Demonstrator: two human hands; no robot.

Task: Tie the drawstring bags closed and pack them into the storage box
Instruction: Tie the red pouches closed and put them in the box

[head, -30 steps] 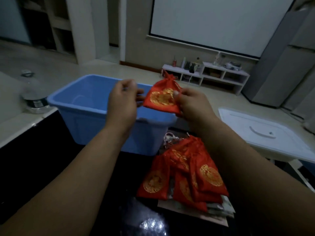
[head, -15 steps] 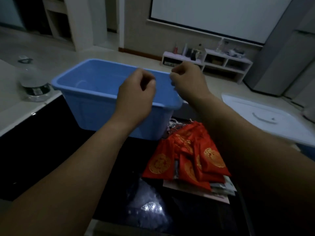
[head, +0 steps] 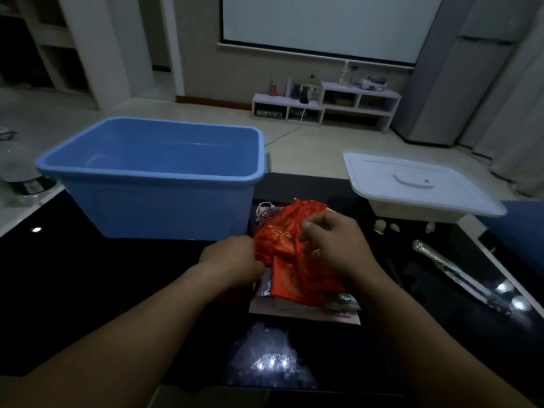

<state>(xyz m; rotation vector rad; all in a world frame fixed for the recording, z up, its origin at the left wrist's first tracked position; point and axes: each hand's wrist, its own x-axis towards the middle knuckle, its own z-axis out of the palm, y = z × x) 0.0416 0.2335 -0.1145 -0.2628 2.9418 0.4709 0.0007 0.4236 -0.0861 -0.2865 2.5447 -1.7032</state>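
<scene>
From my remote seat I look down on a glossy black table point(head: 88, 275) with a heap of red fabric drawstring bags point(head: 290, 278) printed with gold roundels, lying on some flat printed papers point(head: 294, 312) just in front of the blue plastic storage box point(head: 153, 207). The box stands open and upright, its near right corner just beside the heap. Both hands are down on the bags. The right hand point(head: 332, 245) sits on top of the heap with its fingers curled, thumb and forefinger nipping a fold of red cloth. The left hand point(head: 232, 257) is pressed against the heap's left edge, knuckles up; its fingertips are hidden under the hand and cloth, so I cannot tell whether it grips anything. A tangle of pale cords point(head: 265, 209) shows at the far side of the heap. The white rectangular plastic lid point(head: 418, 184) lies flat, well apart to the right, and a crinkled clear plastic bag point(head: 270, 357) catches the light near me.
</scene>
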